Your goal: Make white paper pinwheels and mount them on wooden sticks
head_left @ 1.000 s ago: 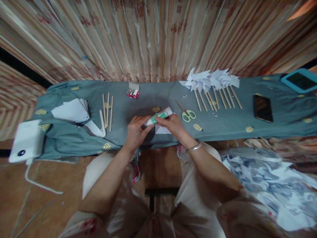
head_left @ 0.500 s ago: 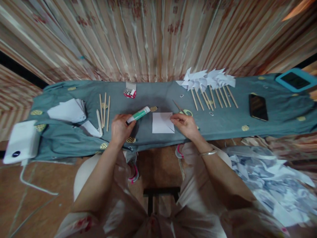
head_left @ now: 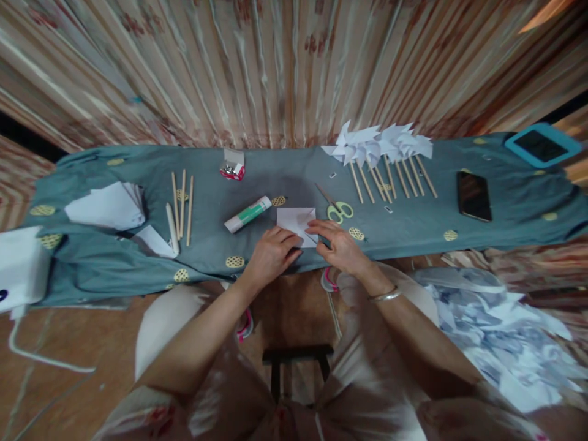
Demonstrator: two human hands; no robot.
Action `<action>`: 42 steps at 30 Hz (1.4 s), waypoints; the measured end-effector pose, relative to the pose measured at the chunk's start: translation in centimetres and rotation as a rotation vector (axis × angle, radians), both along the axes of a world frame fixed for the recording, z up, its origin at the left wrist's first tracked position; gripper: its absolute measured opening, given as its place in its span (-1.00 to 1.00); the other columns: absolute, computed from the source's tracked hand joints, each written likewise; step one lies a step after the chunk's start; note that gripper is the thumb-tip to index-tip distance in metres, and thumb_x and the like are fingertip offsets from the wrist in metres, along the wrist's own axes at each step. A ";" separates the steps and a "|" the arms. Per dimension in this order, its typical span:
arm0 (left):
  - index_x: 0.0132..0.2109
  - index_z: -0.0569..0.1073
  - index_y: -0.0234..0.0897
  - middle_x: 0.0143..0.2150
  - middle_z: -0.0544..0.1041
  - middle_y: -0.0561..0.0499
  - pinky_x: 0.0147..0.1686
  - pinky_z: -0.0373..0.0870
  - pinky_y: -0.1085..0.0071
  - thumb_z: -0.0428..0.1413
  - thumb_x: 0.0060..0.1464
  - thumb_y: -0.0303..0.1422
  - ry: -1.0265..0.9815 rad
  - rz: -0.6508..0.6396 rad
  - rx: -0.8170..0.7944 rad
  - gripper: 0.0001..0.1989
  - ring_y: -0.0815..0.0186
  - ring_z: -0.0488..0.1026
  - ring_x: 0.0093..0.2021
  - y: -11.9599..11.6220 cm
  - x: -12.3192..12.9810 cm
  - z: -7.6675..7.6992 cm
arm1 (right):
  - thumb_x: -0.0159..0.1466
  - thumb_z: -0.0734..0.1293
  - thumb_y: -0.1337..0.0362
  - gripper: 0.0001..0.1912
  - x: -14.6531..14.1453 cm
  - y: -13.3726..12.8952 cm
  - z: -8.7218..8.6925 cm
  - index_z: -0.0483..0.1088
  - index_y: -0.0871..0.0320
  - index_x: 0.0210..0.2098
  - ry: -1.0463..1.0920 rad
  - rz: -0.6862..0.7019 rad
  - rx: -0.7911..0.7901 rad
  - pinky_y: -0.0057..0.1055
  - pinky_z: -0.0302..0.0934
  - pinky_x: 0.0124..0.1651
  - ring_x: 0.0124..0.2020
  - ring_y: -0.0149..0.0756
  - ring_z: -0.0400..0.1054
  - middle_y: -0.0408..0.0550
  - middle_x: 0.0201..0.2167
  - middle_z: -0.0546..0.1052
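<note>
A white square of paper (head_left: 289, 217) lies on the cloth-covered table in front of me, with a diagonal line or slit near its lower right corner. My left hand (head_left: 274, 254) grips its lower edge, fingers on top and the thumb near the edge. On the right side, my right hand (head_left: 340, 246) has its fingertips on the sheet, closed around the lower right corner; the exact grip is partly hidden. A glue stick (head_left: 248, 214) with a green and white label lies on the cloth, left of the paper. Green-handled scissors (head_left: 339, 211) rest close beyond my right hand.
Several paper pinwheels on sticks (head_left: 381, 147) lie at the back right, near a phone (head_left: 474, 196) and a blue-framed tablet (head_left: 544, 145). On the left are loose sticks (head_left: 190, 211), stacked paper (head_left: 108, 207) and a small red box (head_left: 233, 165). Paper pieces (head_left: 505, 337) fill a bag below right.
My left hand has let go of the glue stick, which now lies on the table, and has moved right onto the paper. My right hand has shifted slightly inward over the paper's corner.
</note>
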State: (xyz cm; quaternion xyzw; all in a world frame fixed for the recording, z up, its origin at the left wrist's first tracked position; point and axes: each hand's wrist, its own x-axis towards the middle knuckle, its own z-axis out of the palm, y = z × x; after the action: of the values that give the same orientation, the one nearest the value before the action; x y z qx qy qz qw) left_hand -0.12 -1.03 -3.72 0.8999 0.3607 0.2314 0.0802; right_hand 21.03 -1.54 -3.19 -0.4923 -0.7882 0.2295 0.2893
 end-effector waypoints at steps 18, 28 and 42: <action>-0.17 0.53 -0.35 -0.26 0.59 -0.12 -0.21 0.42 0.30 -0.02 0.29 -0.42 0.023 -0.021 0.133 -0.78 0.21 0.50 -0.23 -1.0 -0.4 0.5 | 0.10 0.46 0.33 -0.88 0.4 -0.3 0.4 0.52 0.05 -0.33 0.273 -0.021 -0.235 -0.04 0.08 0.28 0.19 -0.10 0.32 0.01 0.09 0.51; -0.17 0.52 -0.33 -0.25 0.59 -0.09 -0.19 0.42 0.31 -0.02 0.29 -0.42 0.022 -0.055 0.130 -0.79 0.23 0.49 -0.19 -1.0 -0.2 0.4 | 0.16 0.43 0.27 -0.95 0.1 0.3 -0.3 0.58 0.04 -0.36 0.323 -0.062 -0.240 -0.10 0.14 0.24 0.13 -0.15 0.37 0.00 0.09 0.51; -0.08 0.51 -0.35 -0.20 0.58 -0.08 -0.15 0.49 0.34 0.03 0.27 -0.42 -0.109 -0.094 0.115 -0.82 0.25 0.47 -0.17 -1.1 0.0 -0.1 | 0.15 0.44 0.30 -0.97 -0.6 0.5 -1.0 0.56 0.05 -0.37 0.105 -0.104 -0.047 -0.05 0.19 0.20 0.10 -0.09 0.38 0.03 0.06 0.52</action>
State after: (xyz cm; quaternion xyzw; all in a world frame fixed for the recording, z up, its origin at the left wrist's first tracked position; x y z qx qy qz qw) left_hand -0.12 -2.15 -3.81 0.9051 0.2995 0.2961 0.0588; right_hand 20.40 -1.01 -4.22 -0.5264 -0.7397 0.2583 0.3301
